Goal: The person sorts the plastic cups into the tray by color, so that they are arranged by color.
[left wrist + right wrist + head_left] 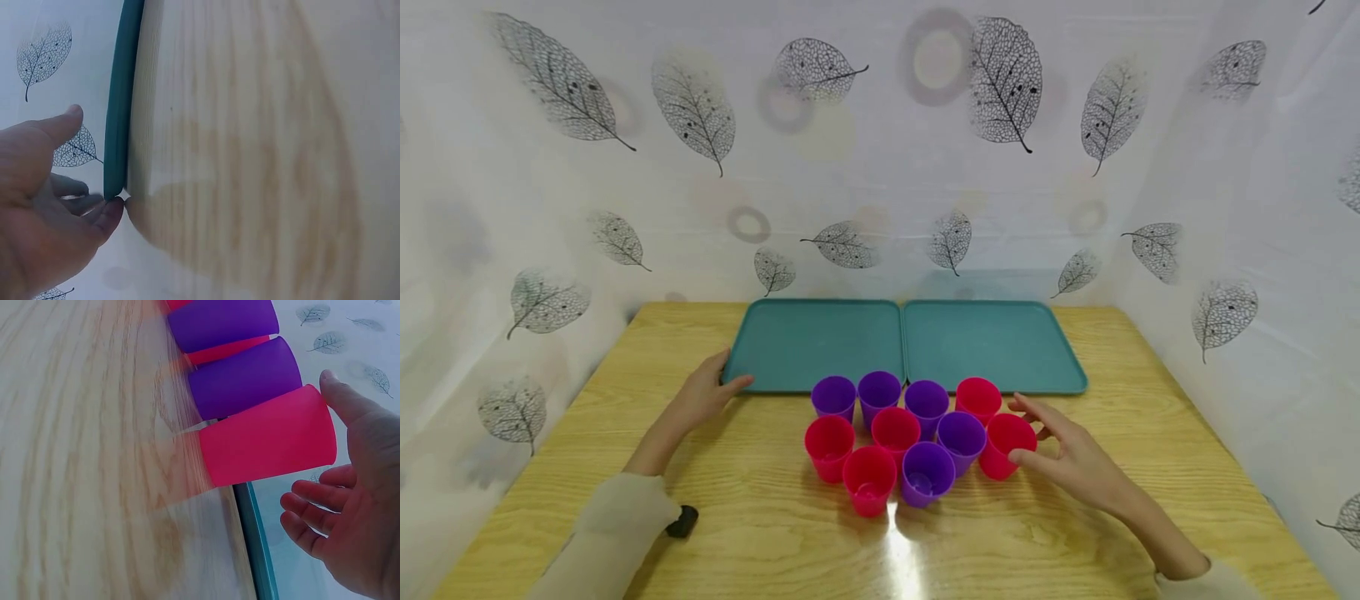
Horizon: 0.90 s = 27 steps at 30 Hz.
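My left hand (700, 396) is at the near left corner of the left teal tray (820, 346). In the left wrist view, a fingertip meets the tray's end while the thumb stands away from it. On the right, my right hand (1075, 458) is beside the rightmost red cup (997, 462), thumb and fingers spread around its rim. The right wrist view shows a gap between the fingers and this red cup (269, 440); the thumb is close to the rim. Several purple cups (927, 483) and red cups (869, 492) stand upright, mouths up, in a cluster.
A second teal tray (988, 346) adjoins the left one at the back of the wooden table (760, 517). Behind and at both sides hangs a white leaf-printed curtain (880, 183). A small black object (682, 522) sits at the left sleeve.
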{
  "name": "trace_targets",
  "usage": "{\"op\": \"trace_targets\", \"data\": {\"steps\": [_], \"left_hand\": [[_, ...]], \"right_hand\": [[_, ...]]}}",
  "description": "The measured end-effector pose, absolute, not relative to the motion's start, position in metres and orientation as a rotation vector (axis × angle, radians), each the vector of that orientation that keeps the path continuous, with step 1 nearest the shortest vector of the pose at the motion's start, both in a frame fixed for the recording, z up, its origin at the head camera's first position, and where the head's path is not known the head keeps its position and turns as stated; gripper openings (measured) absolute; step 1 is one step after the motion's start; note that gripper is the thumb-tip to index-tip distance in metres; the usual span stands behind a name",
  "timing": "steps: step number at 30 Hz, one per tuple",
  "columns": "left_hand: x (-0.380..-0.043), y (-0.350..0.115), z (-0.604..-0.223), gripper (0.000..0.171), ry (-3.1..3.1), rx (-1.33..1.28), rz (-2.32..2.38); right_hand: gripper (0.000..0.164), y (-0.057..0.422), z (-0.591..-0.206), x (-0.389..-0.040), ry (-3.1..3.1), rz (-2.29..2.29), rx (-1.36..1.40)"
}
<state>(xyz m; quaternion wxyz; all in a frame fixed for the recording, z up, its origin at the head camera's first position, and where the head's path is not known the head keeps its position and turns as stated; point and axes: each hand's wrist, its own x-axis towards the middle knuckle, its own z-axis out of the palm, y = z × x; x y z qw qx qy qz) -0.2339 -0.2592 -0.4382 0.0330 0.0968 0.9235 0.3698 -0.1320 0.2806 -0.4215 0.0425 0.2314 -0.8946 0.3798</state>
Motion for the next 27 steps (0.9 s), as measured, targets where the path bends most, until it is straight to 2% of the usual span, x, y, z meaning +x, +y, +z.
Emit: {"op": "trace_targets", "data": {"steps": [4, 16, 27], "left_hand": [[-0.2337, -0.2595, -0.4395, 0.067, 2.866, 0.3, 1.123], [-0.2387, -0.2578, -0.4415, 0.074, 2.881, 0.281, 1.076], [-0.2403, -0.2567, -0.4434, 0.073, 2.864, 0.251, 1.081]], "right_hand": [[0.072, 0.279, -0.4232, -0.1324, -2.743, 1.164, 0.71], [0.079, 0.2777, -0.4252, -0.1282, -2.791, 1.241, 0.665], [0.073, 0.2756, -0.4265, -0.1271, -2.785, 1.318, 0.664]]}}
